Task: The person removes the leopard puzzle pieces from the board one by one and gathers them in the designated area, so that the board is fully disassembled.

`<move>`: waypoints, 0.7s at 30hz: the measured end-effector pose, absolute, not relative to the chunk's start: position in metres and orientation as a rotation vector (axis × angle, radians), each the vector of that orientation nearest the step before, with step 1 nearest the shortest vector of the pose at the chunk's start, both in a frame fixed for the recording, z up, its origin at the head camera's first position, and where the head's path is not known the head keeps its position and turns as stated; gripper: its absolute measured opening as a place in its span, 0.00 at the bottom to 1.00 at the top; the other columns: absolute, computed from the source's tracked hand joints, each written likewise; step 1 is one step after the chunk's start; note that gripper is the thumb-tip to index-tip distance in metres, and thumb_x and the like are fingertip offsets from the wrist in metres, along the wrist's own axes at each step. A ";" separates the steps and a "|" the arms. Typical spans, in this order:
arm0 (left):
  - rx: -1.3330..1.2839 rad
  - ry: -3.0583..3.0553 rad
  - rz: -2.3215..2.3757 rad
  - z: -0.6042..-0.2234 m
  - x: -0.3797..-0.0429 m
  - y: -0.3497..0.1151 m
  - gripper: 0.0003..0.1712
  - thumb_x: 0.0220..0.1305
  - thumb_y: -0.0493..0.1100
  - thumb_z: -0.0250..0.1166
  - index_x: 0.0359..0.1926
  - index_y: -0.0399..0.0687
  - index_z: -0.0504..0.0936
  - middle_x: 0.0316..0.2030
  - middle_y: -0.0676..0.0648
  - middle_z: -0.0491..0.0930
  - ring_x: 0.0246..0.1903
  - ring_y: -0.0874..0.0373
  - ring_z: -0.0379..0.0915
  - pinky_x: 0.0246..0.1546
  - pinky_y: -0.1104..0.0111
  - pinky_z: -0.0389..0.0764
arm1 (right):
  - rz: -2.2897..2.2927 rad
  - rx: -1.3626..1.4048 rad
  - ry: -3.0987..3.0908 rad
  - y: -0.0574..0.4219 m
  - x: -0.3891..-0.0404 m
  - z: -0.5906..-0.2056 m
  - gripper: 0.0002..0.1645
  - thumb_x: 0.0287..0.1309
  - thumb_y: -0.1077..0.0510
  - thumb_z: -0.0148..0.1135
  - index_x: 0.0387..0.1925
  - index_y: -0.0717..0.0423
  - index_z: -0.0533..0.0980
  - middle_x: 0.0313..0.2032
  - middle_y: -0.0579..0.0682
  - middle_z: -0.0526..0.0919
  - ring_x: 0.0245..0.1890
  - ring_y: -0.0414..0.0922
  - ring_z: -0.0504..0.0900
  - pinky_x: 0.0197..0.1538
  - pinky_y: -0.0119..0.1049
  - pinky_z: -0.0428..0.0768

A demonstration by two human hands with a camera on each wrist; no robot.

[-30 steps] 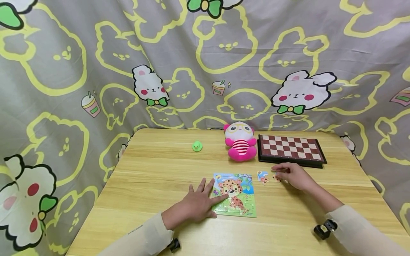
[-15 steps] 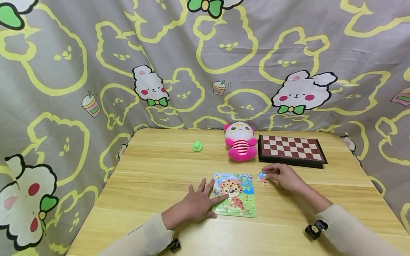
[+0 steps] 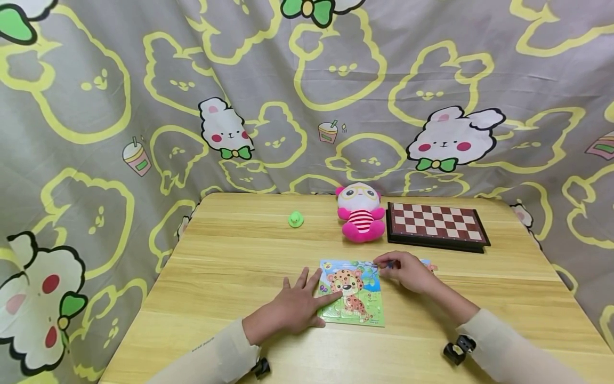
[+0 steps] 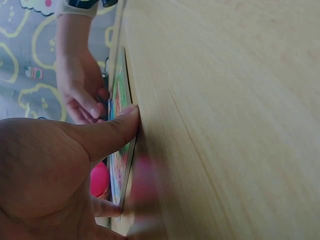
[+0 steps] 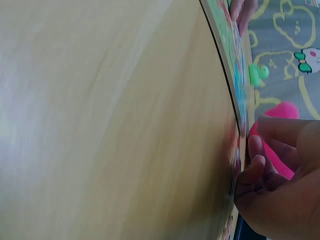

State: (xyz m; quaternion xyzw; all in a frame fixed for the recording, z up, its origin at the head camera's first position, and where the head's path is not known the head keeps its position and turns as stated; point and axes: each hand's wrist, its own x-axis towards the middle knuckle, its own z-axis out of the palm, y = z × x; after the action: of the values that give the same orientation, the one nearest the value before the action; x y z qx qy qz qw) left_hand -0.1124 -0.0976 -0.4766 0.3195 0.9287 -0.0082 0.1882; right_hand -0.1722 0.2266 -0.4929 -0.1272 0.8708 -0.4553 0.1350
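Observation:
A square jigsaw puzzle with a cartoon leopard lies flat on the wooden table. My left hand rests at its left side with spread fingers, one reaching over the picture; in the left wrist view the thumb touches the board's edge. My right hand is at the board's top right corner, fingers loosely bent and fingertips at the corner, with nothing visible between them. A loose puzzle piece shows behind it. In the right wrist view another piece lies beside the board, mostly hidden from the head view.
At the back stand a pink panda plush and a small green toy duck. A folded chessboard lies at the back right, close beyond the right hand. A patterned curtain hangs behind the table.
My right hand has moved left from the loose pieces to the puzzle's top right corner, uncovering the farther piece and covering the nearer one. The left hand has stayed in place.

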 end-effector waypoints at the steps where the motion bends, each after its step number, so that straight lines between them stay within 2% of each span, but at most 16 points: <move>1: 0.898 2.612 -0.023 -0.477 -0.112 -0.098 0.43 0.67 0.72 0.57 0.77 0.94 0.45 0.83 0.39 0.37 0.79 0.30 0.38 0.62 0.26 0.62 | -1.323 -0.389 2.520 0.224 -0.172 -0.492 0.17 0.66 0.62 0.68 0.55 0.60 0.83 0.43 0.52 0.84 0.33 0.45 0.73 0.32 0.33 0.74; 11: 0.899 2.615 -0.028 -0.476 -0.112 -0.097 0.43 0.68 0.72 0.57 0.77 0.93 0.45 0.83 0.39 0.38 0.79 0.30 0.38 0.62 0.26 0.62 | -1.299 -0.475 2.522 0.204 -0.169 -0.491 0.17 0.64 0.63 0.69 0.54 0.59 0.84 0.42 0.50 0.84 0.37 0.45 0.74 0.40 0.33 0.74; 21: 0.901 2.615 -0.034 -0.475 -0.112 -0.097 0.43 0.68 0.72 0.57 0.77 0.93 0.45 0.83 0.39 0.39 0.79 0.30 0.39 0.62 0.27 0.63 | -1.262 -0.543 2.517 0.190 -0.166 -0.492 0.14 0.63 0.63 0.69 0.51 0.56 0.86 0.39 0.49 0.83 0.37 0.45 0.74 0.40 0.34 0.73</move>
State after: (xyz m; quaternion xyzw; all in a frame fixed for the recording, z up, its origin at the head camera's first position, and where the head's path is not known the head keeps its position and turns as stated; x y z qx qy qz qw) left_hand -0.1125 -0.0969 -0.4754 0.3200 0.9287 -0.0120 0.1868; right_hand -0.1663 0.1898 -0.4923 -0.1877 0.8696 -0.4358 0.1365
